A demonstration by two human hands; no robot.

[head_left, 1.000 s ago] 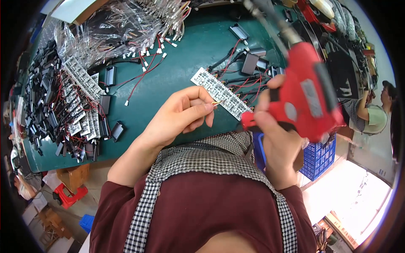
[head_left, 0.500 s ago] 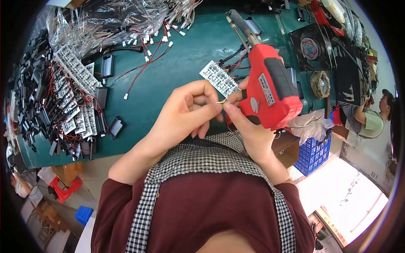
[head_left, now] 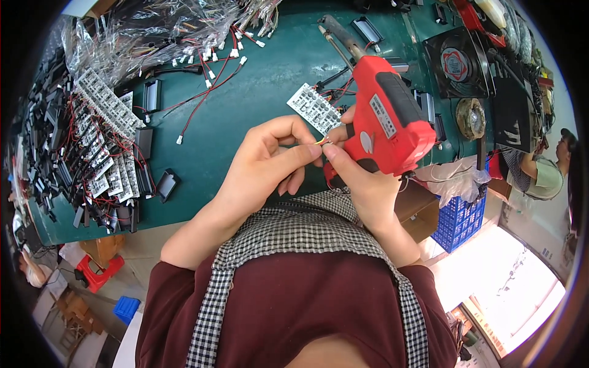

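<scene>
My left hand (head_left: 257, 161) is closed, its thumb and forefinger pinching thin yellow and red wires (head_left: 319, 141). Right beside it, the thumb and forefinger of my right hand (head_left: 367, 191) meet at the other end of these wires. My right hand also holds a red soldering gun (head_left: 388, 116), whose body hides several of its fingers. The gun's metal tip points away from me, over the table. Just beyond my fingertips lies a white panel of small circuit boards (head_left: 313, 108), with black and red leads at its far right edge.
Black plastic cases (head_left: 55, 135) and more board panels (head_left: 113, 110) are heaped on the green table (head_left: 227, 92) at left. Bagged wires (head_left: 159, 37) lie at the back. A fan (head_left: 455, 64) and a solder roll (head_left: 470, 119) stand at right. Another person (head_left: 543, 172) sits far right.
The soldering gun and my right hand have shifted slightly left. A little more of the coloured wires shows between my fingertips. Both hands keep their grip.
</scene>
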